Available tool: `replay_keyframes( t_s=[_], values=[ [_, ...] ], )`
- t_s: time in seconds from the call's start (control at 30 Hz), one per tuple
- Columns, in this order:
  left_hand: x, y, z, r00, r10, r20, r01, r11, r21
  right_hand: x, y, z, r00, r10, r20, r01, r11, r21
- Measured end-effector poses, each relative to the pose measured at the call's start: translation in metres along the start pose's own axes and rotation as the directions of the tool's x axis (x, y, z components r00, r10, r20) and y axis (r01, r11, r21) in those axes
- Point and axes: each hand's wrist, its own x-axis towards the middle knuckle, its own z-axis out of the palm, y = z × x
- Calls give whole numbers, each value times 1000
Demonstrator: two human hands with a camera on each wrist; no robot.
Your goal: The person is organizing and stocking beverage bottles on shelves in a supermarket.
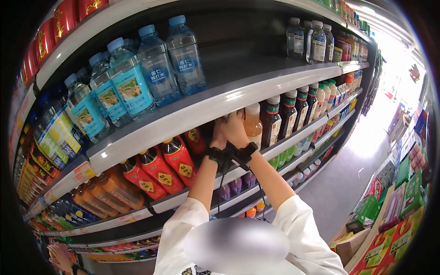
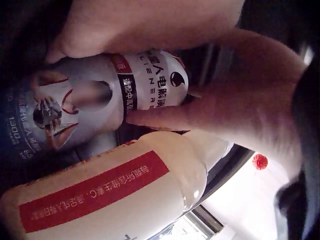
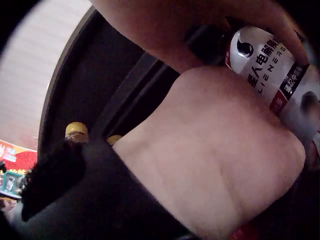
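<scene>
"Where are the hands?"

"Both reach into a shelf (image 1: 229,175), under the blue-capped water bottles (image 1: 158,68) on the one above. The left hand (image 2: 160,25) and the right hand (image 3: 215,140) meet around a white-labelled bottle (image 2: 100,100)."

"How do the fingers sit on it?"

"The left wrist view shows the left hand's fingers bent along its left side, spread about as wide as the bottle. The right hand grips the other side, with one digit stretched over the label towards the left hand. Its other fingers are hidden, so I can't tell how far they close."

"So the bottle is between them?"

"Yes, touching both hands, its label showing between the fingers. The head view mostly hides it, and I can't tell whether it stands straight or tilts."

"And what's around it?"

"A pale bottle (image 2: 105,195) with a red stripe is just beside it, near the right hand. Red-wrapped bottles (image 1: 178,160) stand to the left in the head view. To the right come a peach-coloured bottle (image 1: 253,126), close by the hands, then dark bottles (image 1: 288,114) with white caps."
</scene>
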Motion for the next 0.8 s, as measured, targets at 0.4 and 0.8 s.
replay_keyframes(
  t_s=[0.4,0.8],
  values=[
    [-70,49,21,990,-12,-139,21,998,64,-28,-42,-26,991,-87,99,97,991,-97],
    [-122,84,68,985,-21,-174,28,999,36,-34,-54,-64,938,-57,343,40,998,55]
  ],
)
